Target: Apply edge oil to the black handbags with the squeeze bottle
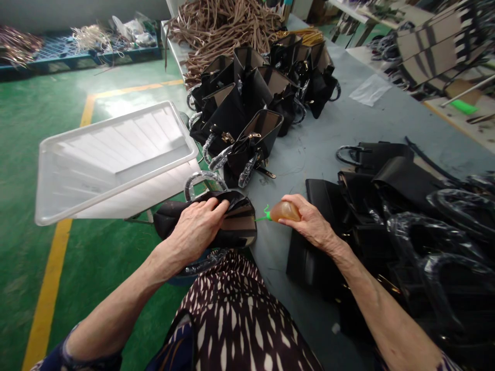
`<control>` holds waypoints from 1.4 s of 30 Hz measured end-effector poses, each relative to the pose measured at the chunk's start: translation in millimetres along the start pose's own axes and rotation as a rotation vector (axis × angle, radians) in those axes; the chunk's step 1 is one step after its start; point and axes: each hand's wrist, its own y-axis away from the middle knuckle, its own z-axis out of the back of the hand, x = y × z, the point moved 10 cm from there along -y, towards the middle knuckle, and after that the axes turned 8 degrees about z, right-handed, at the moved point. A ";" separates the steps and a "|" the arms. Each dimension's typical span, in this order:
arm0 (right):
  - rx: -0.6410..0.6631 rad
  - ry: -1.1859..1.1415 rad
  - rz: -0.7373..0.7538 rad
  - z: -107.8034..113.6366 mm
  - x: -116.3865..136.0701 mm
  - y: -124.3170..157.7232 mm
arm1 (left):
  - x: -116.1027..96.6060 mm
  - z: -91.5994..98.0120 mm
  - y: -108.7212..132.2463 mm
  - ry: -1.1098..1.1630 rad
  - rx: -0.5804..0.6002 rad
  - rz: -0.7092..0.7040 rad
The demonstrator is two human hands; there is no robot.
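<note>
A black handbag [240, 222] with a striped tan lining lies on its side at the table's near edge, its opening turned toward the right. My left hand [203, 221] grips the bag's upper side, fingers curled over the rim. One plastic-wrapped handle [204, 180] arches up behind it. In my right hand [309, 221] is a squeeze bottle [285, 211] of amber liquid, probably glue, with a green nozzle. The nozzle points left, and its thin tip is at the bag's open edge; whether they touch I cannot tell.
Several upright black bags [247, 98] crowd the grey table [328, 139] ahead, with brown strips [228, 31] heaped behind. More black bags [406, 206] with wrapped handles are piled at right. A white plastic bin [116, 159] stands at left above the green floor.
</note>
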 end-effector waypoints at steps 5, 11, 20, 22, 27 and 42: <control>0.006 -0.005 -0.008 -1.3 -0.4 4.9 | 0.1 -2.2 2.9 0.001 -0.003 0.006; 0.008 -0.017 -0.030 -3.5 -3.3 10.9 | 1.5 -7.7 6.3 0.025 0.007 0.014; 0.006 -0.049 -0.078 -7.1 -14.9 22.4 | 0.1 -12.5 21.1 0.086 -0.046 0.010; 0.003 -0.057 -0.091 -7.0 -17.6 24.3 | -0.5 -13.7 26.0 0.110 -0.069 0.001; 0.001 -0.073 -0.118 -9.5 -23.3 28.0 | -0.8 -20.5 37.2 0.147 -0.113 -0.001; 0.035 -0.116 -0.191 -13.9 -22.8 38.0 | -5.5 -26.8 55.9 0.169 -0.194 -0.008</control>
